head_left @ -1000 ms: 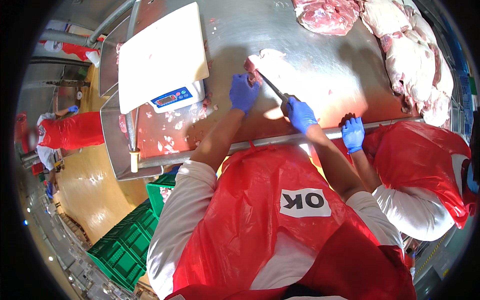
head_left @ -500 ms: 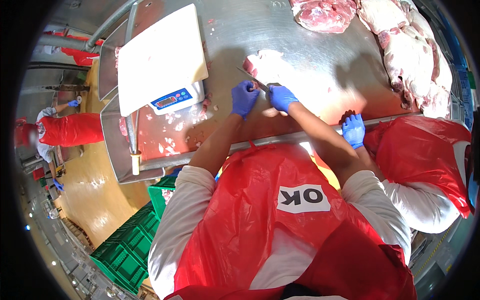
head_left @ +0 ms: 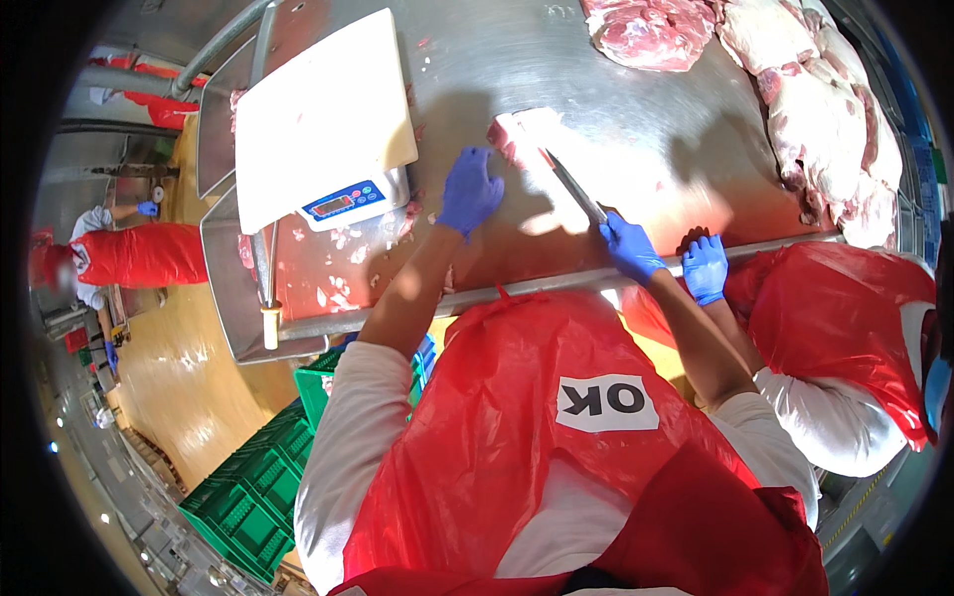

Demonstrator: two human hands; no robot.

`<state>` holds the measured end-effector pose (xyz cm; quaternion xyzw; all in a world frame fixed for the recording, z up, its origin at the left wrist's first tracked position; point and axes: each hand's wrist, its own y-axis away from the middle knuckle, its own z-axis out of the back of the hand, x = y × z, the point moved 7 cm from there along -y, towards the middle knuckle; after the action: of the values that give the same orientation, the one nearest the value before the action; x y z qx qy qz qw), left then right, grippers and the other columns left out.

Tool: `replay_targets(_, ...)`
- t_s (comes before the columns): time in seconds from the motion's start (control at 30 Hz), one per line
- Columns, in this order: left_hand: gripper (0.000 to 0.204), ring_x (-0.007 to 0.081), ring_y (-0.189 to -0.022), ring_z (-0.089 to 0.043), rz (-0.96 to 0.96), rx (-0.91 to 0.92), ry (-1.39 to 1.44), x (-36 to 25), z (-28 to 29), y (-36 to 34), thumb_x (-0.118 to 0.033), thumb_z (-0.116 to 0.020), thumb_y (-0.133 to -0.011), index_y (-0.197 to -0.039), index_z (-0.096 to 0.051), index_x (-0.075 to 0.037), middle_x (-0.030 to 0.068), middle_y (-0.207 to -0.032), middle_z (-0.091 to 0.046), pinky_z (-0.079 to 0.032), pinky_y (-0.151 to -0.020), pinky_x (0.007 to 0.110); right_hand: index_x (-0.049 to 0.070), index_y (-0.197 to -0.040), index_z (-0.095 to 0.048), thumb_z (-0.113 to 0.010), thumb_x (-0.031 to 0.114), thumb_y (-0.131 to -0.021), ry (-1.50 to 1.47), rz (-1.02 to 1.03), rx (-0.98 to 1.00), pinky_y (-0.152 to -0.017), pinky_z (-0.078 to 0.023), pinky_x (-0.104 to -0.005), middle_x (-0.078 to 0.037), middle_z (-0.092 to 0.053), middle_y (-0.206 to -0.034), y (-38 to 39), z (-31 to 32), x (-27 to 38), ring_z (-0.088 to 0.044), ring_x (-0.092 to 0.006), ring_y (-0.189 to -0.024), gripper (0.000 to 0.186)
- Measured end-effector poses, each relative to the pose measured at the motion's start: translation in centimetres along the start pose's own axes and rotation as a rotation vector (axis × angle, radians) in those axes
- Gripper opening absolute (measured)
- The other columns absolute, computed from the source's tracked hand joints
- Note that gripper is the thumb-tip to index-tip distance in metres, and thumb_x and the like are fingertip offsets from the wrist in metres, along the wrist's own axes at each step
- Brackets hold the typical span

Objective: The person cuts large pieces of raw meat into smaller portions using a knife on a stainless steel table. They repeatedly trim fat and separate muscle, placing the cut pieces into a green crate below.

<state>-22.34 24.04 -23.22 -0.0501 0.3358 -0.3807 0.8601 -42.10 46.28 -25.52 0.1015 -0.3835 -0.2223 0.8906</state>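
Note:
A knife (head_left: 574, 189) is gripped in my blue-gloved right hand (head_left: 630, 246), above the near side of the steel table. Its blade points away and to the left, the tip close to a pale cut of meat (head_left: 509, 137). To the left of that cut, my left hand (head_left: 471, 193), also gloved in blue, hovers over the table with its back up. Its fingers are slightly bent, the thumb stands apart, and I see nothing in it. Strong glare washes out part of the meat.
A scale (head_left: 348, 202) under a white board (head_left: 323, 109) stands at left among small meat scraps. A sharpening steel (head_left: 270, 298) hangs at the table's edge. Large meat pieces (head_left: 815, 119) lie far right. A co-worker's gloved hand (head_left: 706, 268) rests near my right forearm. Green crates (head_left: 253, 487) stand lower left.
My hands have come apart: the left moved slightly left, the right moved right and nearer with the knife. The left hand's pinch has loosened. The knife tip now lies right of the meat.

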Motion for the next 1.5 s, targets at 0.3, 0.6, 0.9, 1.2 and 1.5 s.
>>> replay_targets(0.3, 0.012, 0.031, -0.074, -0.066, 0.017, -0.115, 0.269, 3.1, -5.3, -6.6, -0.014, -0.07, -0.075, -0.079, -0.065, -0.005, 0.0137, -0.075, -0.065, -0.053, -0.071, 0.04, 0.004, -0.106, -0.055, -0.05, 0.024, -0.1, -0.184, 0.075, -0.212, -0.067, -0.047, -0.0562, -0.031, -0.061, -0.081, -0.9, -0.8, 3.5, -0.059, -0.0526, -0.077, 0.021)
replay_targets(0.6, 0.018, 0.0211, -0.06, -0.06, 0.256, 0.258, 0.261, 1.9, -0.5, -4.5, -0.016, -0.073, -0.073, -0.077, -0.065, 0.0, 0.0121, -0.07, -0.063, -0.047, -0.059, 0.036, 0.004, -0.104, -0.057, -0.05, 0.024, -0.099, -0.14, -0.067, -0.122, -0.071, -0.047, -0.0565, -0.031, -0.062, -0.084, 1.0, 0.0, -0.3, -0.06, -0.0518, -0.081, 0.021)
replay_targets(0.9, 0.019, 0.018, -0.071, -0.066, 0.678, 0.149, 0.815, 6.7, -2.7, 2.4, -0.009, -0.069, -0.073, -0.084, -0.067, 0.006, 0.012, -0.08, -0.069, -0.055, -0.066, 0.033, 0.004, -0.107, -0.06, -0.048, 0.024, -0.097, 0.056, 0.061, -0.05, -0.081, -0.05, -0.054, -0.027, -0.066, -0.098, -5.4, -2.7, 3.8, -0.063, -0.0475, -0.091, 0.025)
replay_targets(1.2, 0.049, 0.0324, -0.09, -0.064, 0.417, 0.019, 0.098, 3.6, 0.6, 1.6, -0.019, -0.07, -0.075, -0.118, -0.062, 0.002, 0.0184, -0.089, -0.064, -0.052, -0.082, 0.042, 0.0, -0.107, -0.058, -0.045, 0.023, -0.098, 0.195, -0.056, -0.07, -0.079, -0.051, -0.0545, -0.028, -0.068, -0.089, -6.6, -0.8, 5.3, -0.066, -0.0463, -0.086, 0.028)
replay_targets(1.5, 0.019, 0.0363, -0.084, -0.061, 0.301, 0.089, 0.107, 1.6, -4.4, -2.4, -0.018, -0.068, -0.074, -0.083, -0.064, -0.001, 0.0223, -0.091, -0.061, -0.05, -0.076, 0.046, 0.0, -0.105, -0.056, -0.048, 0.02, -0.096, 0.192, 0.034, -0.022, -0.079, -0.05, -0.0555, -0.029, -0.067, -0.09, -6.9, -2.9, 6.7, -0.065, -0.0474, -0.087, 0.023)
